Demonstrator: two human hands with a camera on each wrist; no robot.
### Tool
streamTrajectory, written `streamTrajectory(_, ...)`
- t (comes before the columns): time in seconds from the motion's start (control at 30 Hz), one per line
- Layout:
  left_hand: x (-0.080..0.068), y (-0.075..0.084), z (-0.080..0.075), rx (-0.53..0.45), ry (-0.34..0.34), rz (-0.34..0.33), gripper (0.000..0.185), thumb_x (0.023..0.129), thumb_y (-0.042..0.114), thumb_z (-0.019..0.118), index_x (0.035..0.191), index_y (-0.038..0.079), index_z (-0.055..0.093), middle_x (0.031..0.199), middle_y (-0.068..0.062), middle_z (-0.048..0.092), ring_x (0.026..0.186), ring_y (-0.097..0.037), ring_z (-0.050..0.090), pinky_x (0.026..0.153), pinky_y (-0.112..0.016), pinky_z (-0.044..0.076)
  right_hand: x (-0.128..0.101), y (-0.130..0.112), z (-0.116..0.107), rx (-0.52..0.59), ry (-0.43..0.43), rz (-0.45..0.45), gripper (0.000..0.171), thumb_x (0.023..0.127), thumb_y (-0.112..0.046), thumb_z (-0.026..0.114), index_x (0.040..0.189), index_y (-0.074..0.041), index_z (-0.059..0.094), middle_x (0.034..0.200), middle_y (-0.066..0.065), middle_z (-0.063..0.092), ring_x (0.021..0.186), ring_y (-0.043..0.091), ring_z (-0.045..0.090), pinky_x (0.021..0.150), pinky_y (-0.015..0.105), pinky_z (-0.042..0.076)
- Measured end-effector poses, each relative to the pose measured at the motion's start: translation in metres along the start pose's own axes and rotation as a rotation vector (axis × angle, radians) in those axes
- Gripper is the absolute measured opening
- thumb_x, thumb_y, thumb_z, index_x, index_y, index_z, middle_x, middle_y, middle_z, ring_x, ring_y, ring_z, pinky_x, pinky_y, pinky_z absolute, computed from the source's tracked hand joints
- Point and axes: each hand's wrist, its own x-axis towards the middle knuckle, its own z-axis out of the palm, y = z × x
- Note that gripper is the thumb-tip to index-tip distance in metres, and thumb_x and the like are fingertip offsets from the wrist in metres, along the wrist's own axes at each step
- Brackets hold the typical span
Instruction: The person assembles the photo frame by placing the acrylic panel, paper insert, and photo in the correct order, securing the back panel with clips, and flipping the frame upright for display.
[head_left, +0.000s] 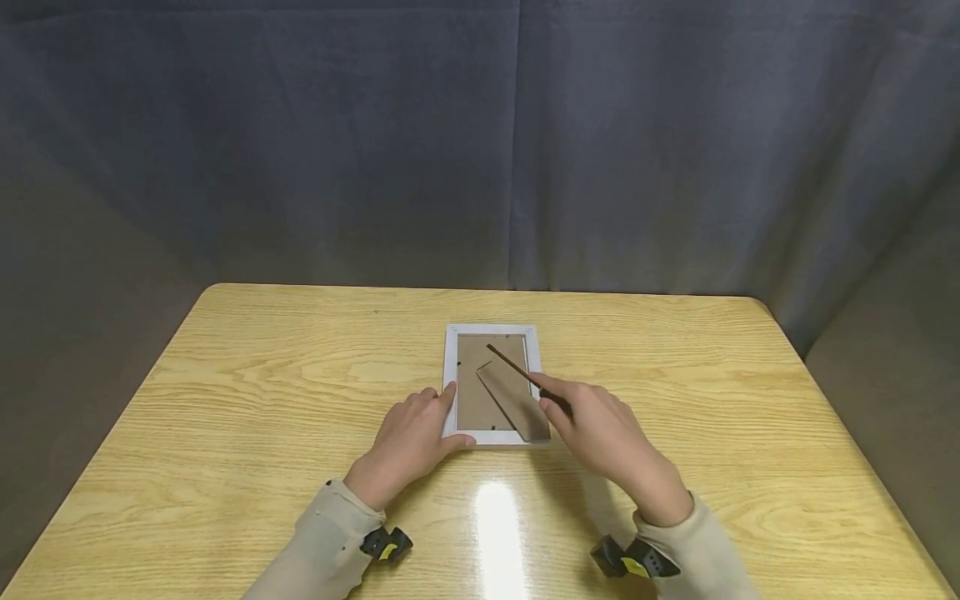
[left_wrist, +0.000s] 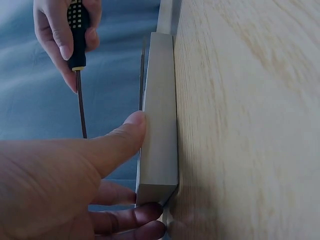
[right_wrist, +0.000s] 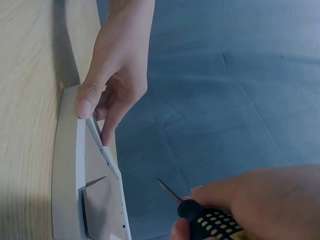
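Grey curtain hangs behind a pale oak-grain wooden table (head_left: 262,400), and near its middle we have a white rectangular picture frame (head_left: 450,375) lying face down, its brown cardboard backing (head_left: 472,392) up and the brown fold-out stand flap (head_left: 517,404) lying across it. Our left hand (head_left: 408,442) steadies the frame at its near left corner: the thumb presses the near edge, the fingers lie along the left side — straight rather than curled, bracing and not gripping. Our right hand (head_left: 603,433) is closed round the black screwdriver handle with yellow dots (right_wrist: 212,225), and the thin dark metal shaft (head_left: 513,367) slants out over the backing toward the far edge, its tip apparently just above the board; whether it touches we cannot tell.

To do this step well, we judge that the tip should go down slowly onto one of the small retaining tabs at the frame's inner rim, with the shaft kept low and nearly flat so it levers instead of stabbing the cardboard. The left hand should press the frame firmly onto the table — away from the tip's line — so a slip neither skids the frame nor meets our fingers.
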Motion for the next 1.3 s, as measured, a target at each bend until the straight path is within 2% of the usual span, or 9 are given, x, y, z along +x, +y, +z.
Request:
streamTrajectory(0.47,0.000,0.000,0.001,-0.011,0.005,0.006,0.086,0.081,0.048,0.081,0.144,-0.002,0.053,0.105,-0.019,0.069,0.077,-0.023,0.060,0.063,-0.037,0.049,0.009,0.018,-0.001,0.075,0.069,0.081,0.052,0.096,-0.015,0.051,0.147,-0.025,0.055,0.064,0.000,0.044,0.050,0.013,0.034,0.044,0.025,0.027)
streamTrajectory(0.8,0.000,-0.001,0.001,-0.016,-0.012,-0.006,0.086,0.082,0.048,0.081,0.146,-0.002,0.051,0.115,-0.023,0.068,0.091,-0.032,0.066,0.076,-0.046,0.055,0.015,0.032,-0.001,0.088,0.120,0.116,0.056,0.094,-0.013,0.050,0.149,-0.021,0.053,0.070,0.007,0.053,0.050,0.015,0.040,0.046,0.028,0.032)
streamTrajectory(0.93,0.001,-0.001,0.000,-0.016,-0.013,-0.006,0.085,0.082,0.048,0.080,0.146,-0.002,0.051,0.117,-0.023,0.068,0.094,-0.033,0.067,0.078,-0.048,0.055,0.018,0.038,0.000,0.116,0.153,0.126,0.053,0.094,-0.010,0.051,0.147,-0.014,0.055,0.094,0.017,0.068,0.057,0.017,0.045,0.051,0.029,0.037)
streamTrajectory(1.03,0.001,0.000,0.000,-0.017,-0.011,-0.006,0.085,0.083,0.047,0.081,0.146,-0.002,0.051,0.117,-0.023,0.068,0.094,-0.033,0.067,0.078,-0.048,0.055,0.020,0.044,0.001,0.122,0.170,0.138,0.052,0.094,-0.009,0.051,0.145,-0.010,0.056,0.118,0.023,0.068,0.065,0.020,0.047,0.055,0.030,0.040)
streamTrajectory(1.3,0.000,0.001,-0.001,-0.019,-0.018,-0.014,0.084,0.082,0.046,0.081,0.145,-0.002,0.052,0.116,-0.023,0.068,0.092,-0.031,0.066,0.077,-0.046,0.055,0.022,0.054,0.003,0.073,0.185,0.208,0.052,0.093,-0.012,0.052,0.144,-0.014,0.058,0.135,0.023,0.064,0.073,0.025,0.054,0.054,0.031,0.037)
